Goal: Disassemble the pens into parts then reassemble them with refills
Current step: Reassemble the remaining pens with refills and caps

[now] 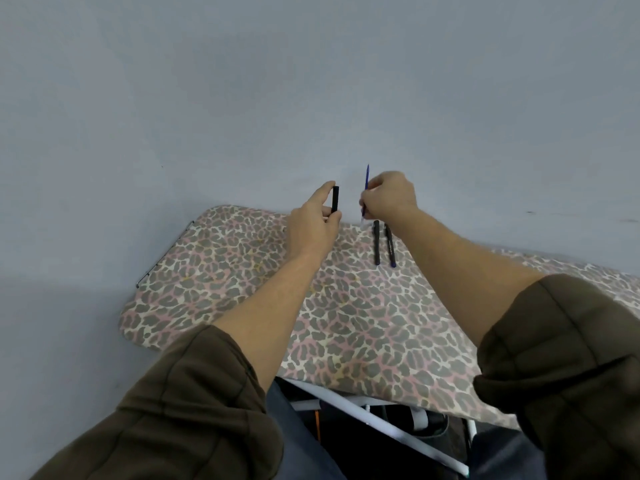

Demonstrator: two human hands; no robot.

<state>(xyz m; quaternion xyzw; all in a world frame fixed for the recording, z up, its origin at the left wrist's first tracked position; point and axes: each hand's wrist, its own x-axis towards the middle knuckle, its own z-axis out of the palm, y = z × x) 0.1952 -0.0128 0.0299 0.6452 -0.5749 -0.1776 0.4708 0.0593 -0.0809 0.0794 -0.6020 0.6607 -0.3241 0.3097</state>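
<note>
Head view, going left to right. Left hand (313, 225) up off the desk (221, 271), fingers (327, 188) closed around a short black barrel piece (335, 199), pinched near its lower end and held roughly upright. Can't tell from here whether that's a cap or a barrel section, or which end is the open one.

Right hand (389, 199) just beside it, also raised, curled shut on a thin blue refill (365, 188) that pokes up out of the fist, with a bit showing below too. The two pieces near each other but apart, not yet mated.

Further right, two more dark pens (383, 245) lying side by side on the leopard-print cover, just below the right hand and untouched.

Looks like the step in hand is feeding the refill into the black piece. Tips for doing it well:

- Choke up on the refill, closer to the end going in. Thin tube, probably bendy, so a long free length will likely wobble and miss the hole.
- Turn the open end of the black piece toward the refill before closing the gap.
- Line both up on one axis, then slide straight. No forcing; if it binds, back off and re-aim.
- Keep it all over the desk, so a dropped part lands on the fabric and not the floor.
</note>
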